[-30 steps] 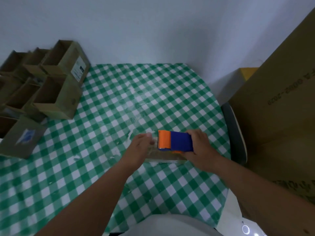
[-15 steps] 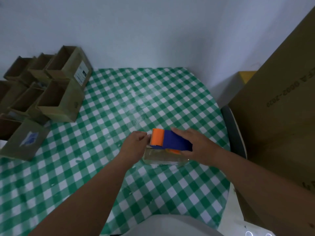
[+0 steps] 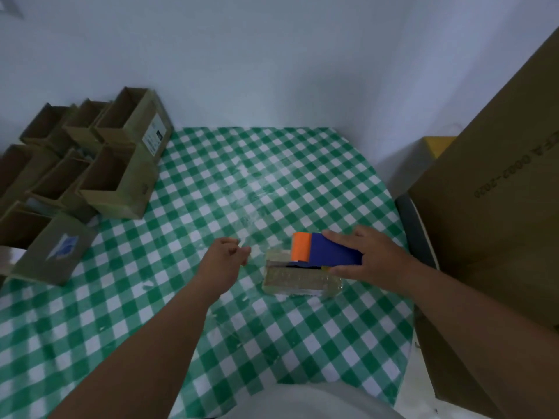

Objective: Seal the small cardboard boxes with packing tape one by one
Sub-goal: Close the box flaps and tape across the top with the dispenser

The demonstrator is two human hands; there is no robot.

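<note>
A small cardboard box, glossy with clear tape, lies on the green checked tablecloth. My right hand grips a blue and orange tape dispenser that sits on the box's top, orange end pointing left. My left hand hovers a short way left of the box with its fingers loosely curled, and I see nothing in it. A gap of tablecloth separates it from the box.
Several open small cardboard boxes are stacked at the table's left edge, with a closed box bearing a blue label in front of them. A large cardboard carton stands to the right, beside a dark chair back.
My left hand has come off the box's left end and drawn back to the left. The dispenser stays on the box in my right hand, and the view has tilted slightly.
</note>
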